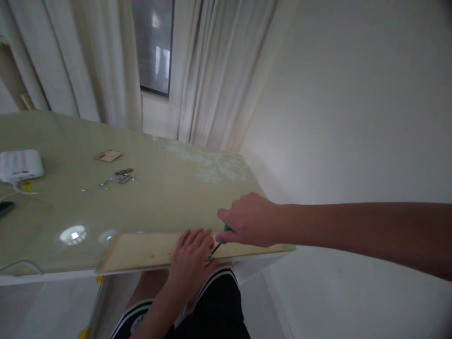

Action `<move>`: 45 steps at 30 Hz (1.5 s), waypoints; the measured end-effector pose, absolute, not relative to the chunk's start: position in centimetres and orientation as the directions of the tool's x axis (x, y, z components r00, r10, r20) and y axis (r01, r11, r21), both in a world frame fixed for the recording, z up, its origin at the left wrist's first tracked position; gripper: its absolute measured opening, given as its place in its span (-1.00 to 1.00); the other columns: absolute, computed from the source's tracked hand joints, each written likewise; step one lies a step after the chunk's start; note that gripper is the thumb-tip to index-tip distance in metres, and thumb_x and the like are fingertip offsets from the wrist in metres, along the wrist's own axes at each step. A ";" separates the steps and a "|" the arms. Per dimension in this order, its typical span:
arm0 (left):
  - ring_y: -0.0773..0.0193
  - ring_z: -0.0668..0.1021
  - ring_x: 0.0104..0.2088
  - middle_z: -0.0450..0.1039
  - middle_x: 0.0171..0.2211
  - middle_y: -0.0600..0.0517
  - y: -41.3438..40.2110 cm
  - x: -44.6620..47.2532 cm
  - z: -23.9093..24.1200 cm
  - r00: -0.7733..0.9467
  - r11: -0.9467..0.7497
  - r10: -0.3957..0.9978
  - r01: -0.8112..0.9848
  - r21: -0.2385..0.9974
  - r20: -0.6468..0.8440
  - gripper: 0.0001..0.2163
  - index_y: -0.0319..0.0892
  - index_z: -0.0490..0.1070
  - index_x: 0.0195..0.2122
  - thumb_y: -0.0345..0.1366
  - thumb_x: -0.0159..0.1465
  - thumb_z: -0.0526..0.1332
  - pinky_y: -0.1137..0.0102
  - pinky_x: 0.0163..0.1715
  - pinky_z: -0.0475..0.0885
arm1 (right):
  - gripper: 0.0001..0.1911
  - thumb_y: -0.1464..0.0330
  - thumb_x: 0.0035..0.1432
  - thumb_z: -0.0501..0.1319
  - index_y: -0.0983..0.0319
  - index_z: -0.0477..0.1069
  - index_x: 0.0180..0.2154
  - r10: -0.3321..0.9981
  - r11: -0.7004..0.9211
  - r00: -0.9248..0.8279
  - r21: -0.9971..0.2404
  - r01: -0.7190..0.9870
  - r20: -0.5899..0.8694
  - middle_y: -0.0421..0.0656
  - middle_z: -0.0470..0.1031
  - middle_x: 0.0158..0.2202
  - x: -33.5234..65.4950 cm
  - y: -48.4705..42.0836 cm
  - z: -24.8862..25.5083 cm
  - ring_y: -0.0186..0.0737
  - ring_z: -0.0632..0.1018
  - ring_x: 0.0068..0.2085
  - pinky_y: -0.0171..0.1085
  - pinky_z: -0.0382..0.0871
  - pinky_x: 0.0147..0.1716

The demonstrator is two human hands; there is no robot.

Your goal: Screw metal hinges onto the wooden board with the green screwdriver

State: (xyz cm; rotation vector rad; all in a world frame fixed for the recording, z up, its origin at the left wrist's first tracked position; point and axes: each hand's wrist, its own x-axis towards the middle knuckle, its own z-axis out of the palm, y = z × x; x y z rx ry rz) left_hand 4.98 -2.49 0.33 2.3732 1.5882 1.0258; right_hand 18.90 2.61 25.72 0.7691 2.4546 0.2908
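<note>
A long pale wooden board (141, 248) lies along the table's front edge, above my lap. My left hand (190, 256) grips it, fingers over its top face and thumb by the near edge. Close to that thumb is a small metal piece (209, 259), partly covered and too small to make out fully. My right hand (252, 220) is closed around the green handle of a screwdriver (227, 228). The screwdriver's thin shaft slants down to the left, its tip at the metal piece. Most of the handle is hidden in my fist.
On the greenish table (169, 197) lie several small metal hardware pieces (124, 178), loose screws (105, 183) and a flat brown piece (108, 156). At the left are a white box-shaped device (21, 165) with a cable and a dark object (6, 207). A wall (353, 117) rises on the right.
</note>
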 end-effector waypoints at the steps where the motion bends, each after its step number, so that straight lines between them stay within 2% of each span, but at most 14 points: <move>1: -0.07 0.53 0.18 0.59 0.13 -0.01 -2.5 4.9 0.3 0.234 -0.453 0.851 0.781 0.430 0.471 -0.75 -0.01 0.54 -0.05 -0.24 0.24 0.41 -0.05 0.29 0.26 | -0.44 -0.07 0.47 0.01 0.28 0.46 -0.01 0.584 0.812 -0.684 0.344 0.472 -0.437 0.06 0.65 -0.29 18.8 2.5 25.7 0.03 0.67 -0.29 -0.24 0.17 -0.48; 4: -0.08 0.54 0.16 0.59 0.12 -0.01 -2.5 5.0 0.4 0.232 -0.451 0.849 0.786 0.423 0.474 -0.76 -0.01 0.54 -0.07 -0.25 0.24 0.41 -0.05 0.28 0.26 | -0.58 0.13 0.39 0.23 0.24 0.34 0.13 0.455 0.890 -0.763 0.262 0.373 -0.460 0.00 0.66 -0.18 18.9 2.3 26.2 -0.05 0.66 -0.27 -0.26 0.13 -0.49; 7: -0.09 0.57 0.12 0.62 0.05 -0.04 -2.7 5.3 0.8 0.190 -0.415 0.859 0.802 0.430 0.475 -0.80 -0.03 0.54 -0.12 -0.26 0.23 0.40 -0.06 0.27 0.28 | -0.69 0.34 0.42 0.20 0.19 0.30 0.14 0.341 0.937 -0.826 0.233 0.260 -0.449 -0.08 0.65 -0.18 19.1 2.5 26.4 -0.14 0.65 -0.27 -0.27 0.09 -0.50; 9: -0.08 0.56 0.13 0.62 0.06 -0.03 -2.8 5.4 0.9 0.181 -0.416 0.857 0.796 0.439 0.482 -0.81 -0.03 0.54 -0.11 -0.27 0.24 0.40 -0.05 0.28 0.26 | -0.71 0.20 0.47 0.16 0.22 0.33 0.09 0.368 0.926 -0.822 0.257 0.278 -0.435 -0.08 0.64 -0.26 19.1 2.7 26.2 -0.10 0.66 -0.30 -0.26 0.08 -0.51; 11: -0.06 0.56 0.15 0.61 0.09 -0.01 -2.9 5.4 0.8 0.179 -0.428 0.851 0.781 0.454 0.494 -0.76 -0.01 0.54 -0.06 -0.27 0.24 0.41 -0.05 0.30 0.25 | -0.55 0.00 0.47 0.11 0.26 0.37 0.04 0.454 0.886 -0.794 0.301 0.353 -0.404 -0.04 0.63 -0.33 19.1 2.8 25.8 -0.05 0.65 -0.34 -0.25 0.09 -0.51; 13: -0.05 0.56 0.15 0.60 0.11 0.01 -2.9 5.3 0.7 0.175 -0.431 0.850 0.774 0.464 0.497 -0.73 0.00 0.54 -0.04 -0.27 0.23 0.42 -0.05 0.30 0.25 | -0.49 -0.05 0.46 0.07 0.28 0.39 -0.01 0.514 0.851 -0.774 0.333 0.406 -0.370 -0.01 0.63 -0.34 19.3 3.0 25.4 -0.04 0.65 -0.35 -0.25 0.14 -0.49; 17: -0.05 0.55 0.18 0.60 0.13 0.02 -2.6 5.2 0.1 0.188 -0.430 0.855 0.778 0.458 0.483 -0.76 0.00 0.54 -0.09 -0.26 0.22 0.45 -0.06 0.31 0.25 | -0.59 0.10 0.36 0.29 0.26 0.36 0.04 0.403 0.908 -0.846 0.272 0.320 -0.349 -0.01 0.61 -0.12 20.0 3.4 25.4 -0.06 0.65 -0.19 -0.25 0.22 -0.45; 20: -0.05 0.54 0.19 0.60 0.14 0.03 -2.5 5.1 -0.1 0.194 -0.427 0.861 0.777 0.462 0.470 -0.71 0.01 0.53 -0.04 -0.26 0.21 0.45 -0.08 0.33 0.24 | -0.67 0.20 0.39 0.28 0.24 0.35 0.06 0.311 0.943 -0.871 0.239 0.232 -0.380 -0.04 0.60 -0.10 20.3 3.6 25.5 -0.10 0.65 -0.17 -0.25 0.22 -0.44; 25: -0.08 0.52 0.24 0.59 0.16 0.03 -2.7 5.2 -0.1 0.198 -0.421 0.867 0.783 0.458 0.458 -0.72 0.00 0.54 -0.04 -0.28 0.23 0.45 -0.11 0.34 0.23 | -0.47 -0.04 0.49 0.04 0.30 0.45 -0.09 0.521 0.846 -0.760 0.352 0.401 -0.387 0.01 0.64 -0.32 20.0 4.0 25.3 -0.02 0.67 -0.31 -0.24 0.16 -0.47; 28: -0.07 0.52 0.24 0.59 0.15 0.01 -2.7 5.1 -0.2 0.204 -0.435 0.850 0.793 0.427 0.485 -0.73 0.00 0.55 -0.02 -0.26 0.25 0.43 -0.10 0.35 0.23 | -0.52 -0.02 0.41 0.19 0.28 0.40 0.01 0.494 0.867 -0.782 0.275 0.414 -0.380 0.03 0.66 -0.18 20.4 4.2 25.6 -0.05 0.67 -0.25 -0.26 0.17 -0.46; 31: -0.09 0.53 0.22 0.60 0.15 -0.01 -2.6 5.1 -0.5 0.206 -0.452 0.832 0.790 0.414 0.516 -0.74 0.00 0.56 -0.03 -0.22 0.26 0.42 -0.09 0.34 0.24 | -0.59 0.15 0.34 0.33 0.25 0.34 0.05 0.431 0.902 -0.818 0.215 0.375 -0.382 -0.01 0.65 -0.09 20.7 4.1 25.9 -0.09 0.67 -0.21 -0.27 0.16 -0.47; 34: -0.09 0.53 0.22 0.60 0.14 0.00 -2.6 5.1 -0.7 0.200 -0.454 0.828 0.787 0.417 0.524 -0.74 0.02 0.55 -0.02 -0.23 0.26 0.41 -0.09 0.34 0.22 | -0.66 0.14 0.39 0.29 0.27 0.39 -0.02 0.419 0.904 -0.832 0.251 0.346 -0.364 -0.03 0.66 -0.19 20.5 3.7 25.7 -0.07 0.68 -0.22 -0.27 0.15 -0.47; 39: -0.05 0.54 0.22 0.61 0.13 0.04 -2.6 5.0 -0.4 0.206 -0.443 0.844 0.790 0.425 0.496 -0.72 0.03 0.55 -0.05 -0.31 0.22 0.45 -0.07 0.35 0.21 | -0.44 -0.06 0.46 0.08 0.32 0.47 -0.07 0.551 0.827 -0.769 0.336 0.450 -0.326 0.04 0.66 -0.32 20.1 3.4 25.1 0.01 0.68 -0.30 -0.25 0.17 -0.48; 45: -0.05 0.53 0.22 0.59 0.17 0.03 -2.4 4.6 -0.5 0.260 -0.477 0.837 0.777 0.410 0.481 -0.70 0.05 0.54 0.00 -0.31 0.25 0.44 -0.10 0.34 0.19 | -0.59 0.12 0.38 0.27 0.25 0.36 0.09 0.455 0.889 -0.813 0.230 0.395 -0.363 -0.04 0.67 -0.20 20.6 3.5 25.4 -0.07 0.68 -0.29 -0.28 0.15 -0.49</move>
